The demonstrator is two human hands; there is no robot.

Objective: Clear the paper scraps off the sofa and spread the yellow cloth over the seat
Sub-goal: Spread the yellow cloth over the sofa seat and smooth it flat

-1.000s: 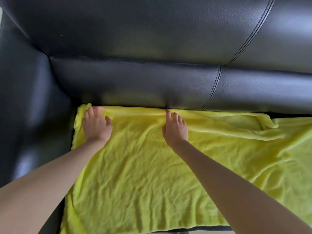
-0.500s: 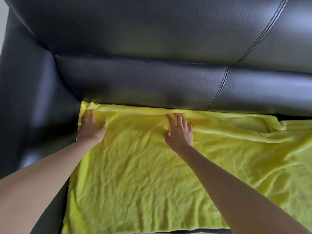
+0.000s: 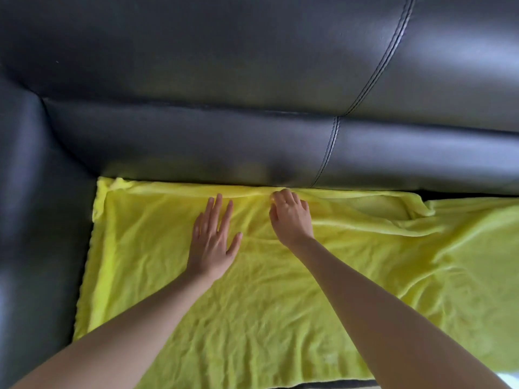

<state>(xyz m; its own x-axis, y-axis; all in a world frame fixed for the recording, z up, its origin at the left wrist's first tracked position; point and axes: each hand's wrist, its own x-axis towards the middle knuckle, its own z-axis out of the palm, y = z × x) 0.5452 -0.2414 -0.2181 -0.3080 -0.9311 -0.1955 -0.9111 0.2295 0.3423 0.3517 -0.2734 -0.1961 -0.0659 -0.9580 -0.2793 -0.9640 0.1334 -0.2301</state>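
The left hand (image 3: pixel 212 242) is laid flat, fingers spread, on the crinkled yellow cloth (image 3: pixel 280 299) covering the seat. Farther back, the cloth's folded rear edge is pinched by the right hand (image 3: pixel 292 217) against the glossy black leather sofa (image 3: pixel 224 141) backrest.

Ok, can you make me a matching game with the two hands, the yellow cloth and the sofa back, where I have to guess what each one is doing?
Things:
1. left hand
2. right hand
3. yellow cloth
4. sofa back

What they are like:
A. black and shiny, with a stitched seam
B. fingers curled at the cloth's back edge
C. fingers straight, lying flat on the cloth
D. spread on the seat, bunched up on the right

Right pairs: 1-C, 2-B, 3-D, 4-A
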